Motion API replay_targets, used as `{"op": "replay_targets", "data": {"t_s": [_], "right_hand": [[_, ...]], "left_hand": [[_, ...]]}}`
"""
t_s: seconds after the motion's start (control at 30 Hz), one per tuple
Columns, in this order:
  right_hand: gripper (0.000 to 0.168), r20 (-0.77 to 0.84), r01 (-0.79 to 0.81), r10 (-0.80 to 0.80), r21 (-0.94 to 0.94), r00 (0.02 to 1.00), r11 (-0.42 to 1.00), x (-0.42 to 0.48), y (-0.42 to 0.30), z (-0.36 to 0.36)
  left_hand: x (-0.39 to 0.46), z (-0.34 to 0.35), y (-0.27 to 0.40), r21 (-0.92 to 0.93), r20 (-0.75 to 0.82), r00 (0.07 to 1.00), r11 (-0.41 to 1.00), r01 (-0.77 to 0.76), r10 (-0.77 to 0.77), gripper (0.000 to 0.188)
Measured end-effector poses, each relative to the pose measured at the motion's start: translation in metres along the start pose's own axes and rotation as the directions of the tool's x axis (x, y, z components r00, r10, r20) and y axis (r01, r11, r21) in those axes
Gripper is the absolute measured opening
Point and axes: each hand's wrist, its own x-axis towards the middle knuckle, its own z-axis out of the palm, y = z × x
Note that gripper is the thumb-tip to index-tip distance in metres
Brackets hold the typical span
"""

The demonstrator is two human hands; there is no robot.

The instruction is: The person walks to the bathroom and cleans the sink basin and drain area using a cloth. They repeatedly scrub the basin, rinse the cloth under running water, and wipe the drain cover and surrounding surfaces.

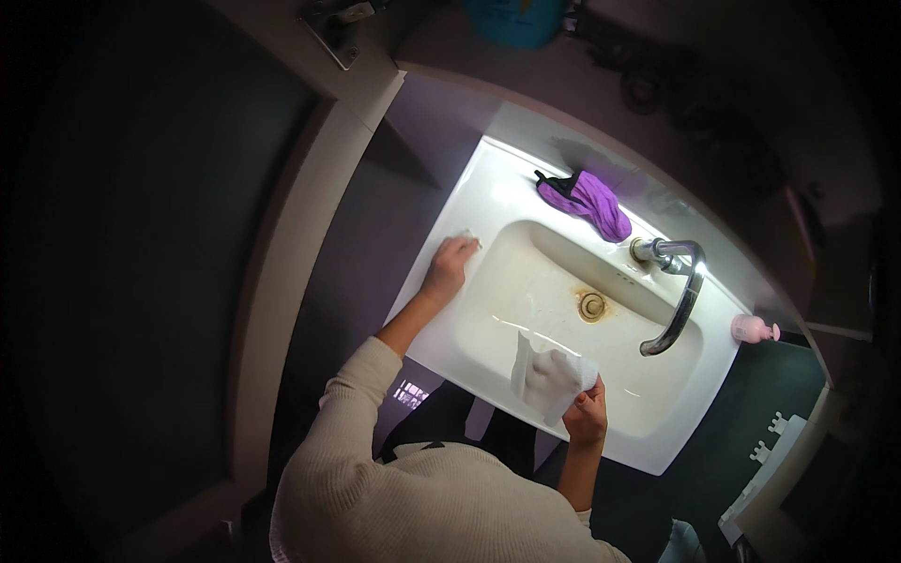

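Over the left rim of a white washbasin (651, 450), my left hand (445, 269) has its fingers curled on a small whitish piece (466, 235), possibly soap; the hand mostly hides it. My right hand (588, 416) is at the basin's near edge, gripping a white cloth piece (552, 380) by its ribbed end. The cloth looks like a sock and hangs spread over the near part of the bowl. Brown stains surround the drain (591, 307).
A crumpled purple cloth with black trim (591, 200) lies on the back ledge. Right of it, a chrome faucet (679, 302) curves over the bowl. A pink pump bottle (753, 329) stands past the right rim. A blue container (517, 21) sits above, beyond the basin.
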Motion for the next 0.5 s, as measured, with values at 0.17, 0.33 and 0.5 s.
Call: {"op": "replay_targets", "data": {"t_s": [0.17,0.33,0.5], "right_hand": [[0.061,-0.034,-0.019,0.022,0.084,0.999,0.996,-0.017,0.000,-0.002],[0.063,-0.078,0.012,-0.003,0.107,0.997,0.994,-0.033,0.014,-0.010],[0.064,-0.106,0.059,-0.056,0.022,0.993,0.998,-0.037,0.007,-0.011]], "left_hand": [[0.026,0.001,-0.024,0.062,-0.102,0.992,0.995,0.082,-0.075,0.024],[0.106,0.037,-0.037,0.009,-0.135,0.987,0.996,0.090,-0.088,0.029],[0.071,0.046,0.004,-0.007,0.044,0.993,0.994,-0.106,0.106,0.035]]}}
